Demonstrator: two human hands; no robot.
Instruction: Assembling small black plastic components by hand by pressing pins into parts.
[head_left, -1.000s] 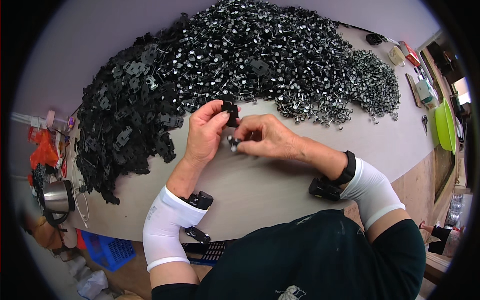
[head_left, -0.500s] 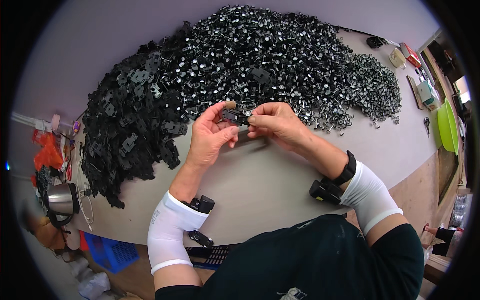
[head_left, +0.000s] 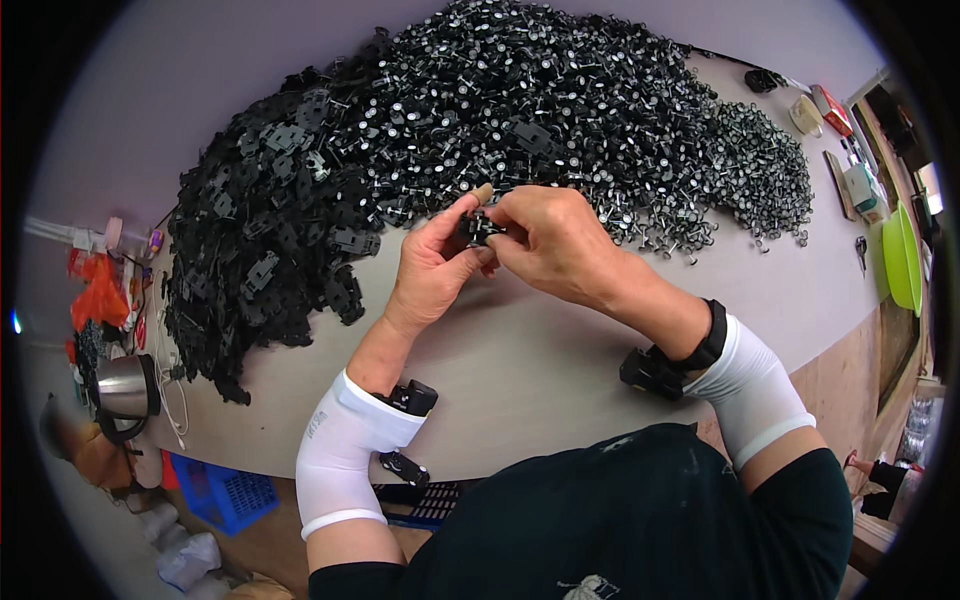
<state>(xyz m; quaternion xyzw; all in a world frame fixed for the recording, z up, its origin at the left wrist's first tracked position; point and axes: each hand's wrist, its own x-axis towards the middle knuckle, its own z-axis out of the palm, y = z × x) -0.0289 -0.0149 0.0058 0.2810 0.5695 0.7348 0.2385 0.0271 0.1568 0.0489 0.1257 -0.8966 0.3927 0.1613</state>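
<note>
The grey table (head_left: 560, 370) in front of you carries one huge heap, flat black plastic pieces (head_left: 270, 250) on its left flank and small black parts with silver caps (head_left: 560, 100) across the middle and right. Against the near edge of that heap, just above bare tabletop, both your hands meet. Your left hand (head_left: 432, 265) comes up from the lower left, your right hand (head_left: 555, 240) from the right, and between their fingertips sits a small black part (head_left: 476, 230), pinched from both sides. It lies straight ahead of you, equally near to either hand, its long axis apparently running left to right from one hand to the other. Both hands are closed narrowly on it. Your fingers cover most of the part, so its shape and any silver cap are hard to make out
</note>
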